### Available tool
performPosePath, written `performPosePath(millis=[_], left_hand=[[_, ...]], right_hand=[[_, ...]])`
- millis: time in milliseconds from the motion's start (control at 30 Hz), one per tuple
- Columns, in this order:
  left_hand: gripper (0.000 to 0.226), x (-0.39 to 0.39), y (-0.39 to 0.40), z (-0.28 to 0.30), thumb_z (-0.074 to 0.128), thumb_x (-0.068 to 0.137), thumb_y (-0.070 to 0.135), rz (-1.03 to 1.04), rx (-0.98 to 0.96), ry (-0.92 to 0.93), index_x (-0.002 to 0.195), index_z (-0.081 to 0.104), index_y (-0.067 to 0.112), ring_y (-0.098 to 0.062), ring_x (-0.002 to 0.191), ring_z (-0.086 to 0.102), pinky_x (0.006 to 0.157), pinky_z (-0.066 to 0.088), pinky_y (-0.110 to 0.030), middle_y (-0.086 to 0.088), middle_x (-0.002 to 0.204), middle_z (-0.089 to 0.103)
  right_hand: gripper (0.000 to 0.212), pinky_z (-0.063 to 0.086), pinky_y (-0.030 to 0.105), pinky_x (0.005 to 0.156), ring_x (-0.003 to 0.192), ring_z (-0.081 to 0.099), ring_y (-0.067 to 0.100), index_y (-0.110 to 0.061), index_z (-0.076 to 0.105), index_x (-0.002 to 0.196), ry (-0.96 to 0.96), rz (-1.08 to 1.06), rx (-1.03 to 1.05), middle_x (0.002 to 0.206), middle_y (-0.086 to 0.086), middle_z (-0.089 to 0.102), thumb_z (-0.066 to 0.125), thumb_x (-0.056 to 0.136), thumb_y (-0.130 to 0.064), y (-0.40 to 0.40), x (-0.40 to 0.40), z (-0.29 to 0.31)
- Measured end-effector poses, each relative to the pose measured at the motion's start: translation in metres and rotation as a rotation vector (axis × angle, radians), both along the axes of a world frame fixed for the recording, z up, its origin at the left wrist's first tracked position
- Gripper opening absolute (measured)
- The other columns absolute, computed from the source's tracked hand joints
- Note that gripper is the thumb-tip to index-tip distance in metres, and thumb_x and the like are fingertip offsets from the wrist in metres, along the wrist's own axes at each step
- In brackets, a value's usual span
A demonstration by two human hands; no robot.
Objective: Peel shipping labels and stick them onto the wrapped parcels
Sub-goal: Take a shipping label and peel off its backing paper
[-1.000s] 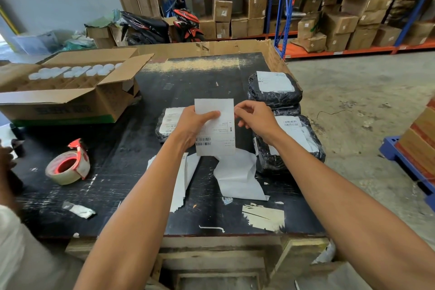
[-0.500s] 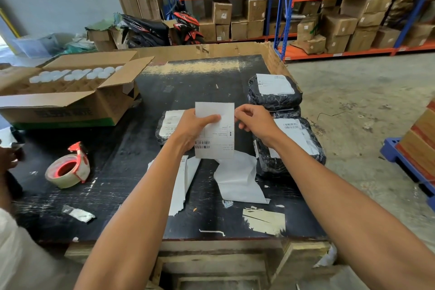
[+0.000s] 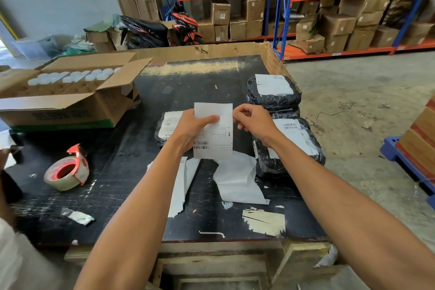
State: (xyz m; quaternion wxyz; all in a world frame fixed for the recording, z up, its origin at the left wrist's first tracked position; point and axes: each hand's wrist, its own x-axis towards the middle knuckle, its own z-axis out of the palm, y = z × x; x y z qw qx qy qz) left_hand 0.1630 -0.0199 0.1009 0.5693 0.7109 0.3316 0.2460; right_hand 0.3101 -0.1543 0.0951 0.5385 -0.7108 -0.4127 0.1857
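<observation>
Black table (image 3: 113,172), three parcels (image 3: 274,92), two hands (image 3: 188,129) pinching one label (image 3: 215,135)

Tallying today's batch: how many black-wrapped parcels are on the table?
4 visible: one at the far right edge, one mostly hidden beneath it, one near right behind the right wrist, one behind the left hand. More could be hidden.

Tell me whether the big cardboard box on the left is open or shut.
Open: the cardboard box has its flaps spread, showing white lids inside.

Two bare forearms, no sleeves — hands (image 3: 191,128) ungloved; no rings
</observation>
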Motion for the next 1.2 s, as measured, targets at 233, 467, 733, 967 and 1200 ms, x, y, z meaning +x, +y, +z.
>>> performPosePath(millis=[233, 467, 733, 967, 1200], left_hand=[[0.029, -0.004, 0.0, 0.005, 0.08, 0.083, 0.016, -0.09, -0.163, -0.082, 0.11, 0.071, 0.009, -0.029, 0.097, 0.074, 0.091, 0.058, -0.049, -0.006, 0.104, 0.078], [0.02, -0.004, -0.006, 0.006, 0.073, 0.087, 0.007, -0.224, -0.329, -0.14, 0.108, 0.071, 0.007, -0.023, 0.086, 0.074, 0.073, 0.059, -0.035, -0.011, 0.101, 0.077], [0.07, 0.014, -0.014, 0.003, 0.089, 0.075, 0.023, 0.048, 0.128, -0.018, 0.131, 0.049, 0.021, -0.016, 0.093, 0.057, 0.078, 0.05, -0.027, -0.004, 0.109, 0.057], [0.018, 0.023, -0.02, 0.017, 0.07, 0.094, 0.014, -0.079, 0.118, -0.204, 0.103, 0.069, -0.002, -0.031, 0.084, 0.073, 0.084, 0.062, -0.047, -0.024, 0.097, 0.073], [0.017, 0.021, -0.021, 0.019, 0.071, 0.093, 0.009, -0.091, 0.041, -0.219, 0.102, 0.068, -0.005, -0.027, 0.079, 0.074, 0.073, 0.062, -0.034, -0.024, 0.097, 0.073]], right_hand=[[0.016, 0.043, 0.02, 0.059, 0.06, 0.053, 0.006, -0.011, 0.071, 0.089, 0.359, 0.173, 0.123, 0.071, -0.004, 0.066, 0.059, 0.1, -0.011, 0.001, 0.004, -0.002], [0.02, 0.041, 0.013, 0.052, 0.055, 0.05, 0.002, -0.008, 0.069, 0.093, 0.643, 0.315, 0.215, 0.075, 0.002, 0.059, 0.052, 0.103, -0.005, 0.001, -0.001, 0.0], [0.023, 0.04, 0.018, 0.056, 0.056, 0.05, 0.005, -0.011, 0.066, 0.082, 0.373, 0.165, 0.173, 0.063, -0.003, 0.059, 0.054, 0.101, -0.005, 0.006, -0.002, -0.002], [0.023, 0.042, 0.023, 0.059, 0.062, 0.052, 0.011, -0.019, 0.069, 0.081, 0.136, 0.126, 0.135, 0.065, -0.002, 0.062, 0.058, 0.101, -0.015, 0.01, -0.002, 0.0], [0.02, 0.04, 0.035, 0.063, 0.064, 0.051, 0.017, -0.018, 0.07, 0.08, 0.054, 0.105, 0.093, 0.066, 0.002, 0.063, 0.059, 0.092, -0.029, 0.012, 0.0, -0.003]])
